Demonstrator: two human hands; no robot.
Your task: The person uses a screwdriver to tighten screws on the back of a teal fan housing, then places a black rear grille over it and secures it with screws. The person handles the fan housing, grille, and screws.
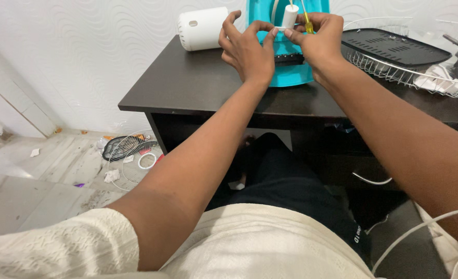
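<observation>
1. Upper centre of frame: small white plastic cylinder (290, 16) stands upright, long axis vertical, in front of the turquoise plastic fan housing (291, 72) on the dark brown wooden desk (187, 88).
2. Left hand (247, 51): thumb and forefinger pinched closed on a thin white stub at the cylinder's lower left side; remaining fingers curled open above.
3. Right hand (319, 44): fingertips closed against the cylinder's lower right; a yellow-handled screwdriver (306, 20) is tucked in the same grip.
4. Cylinder sits between the two sets of fingertips, slightly above them; both hands equally near.
5. White cylindrical motor cover (203, 28) lies on its side to the left; wire fan grille (420, 72) at right.
</observation>
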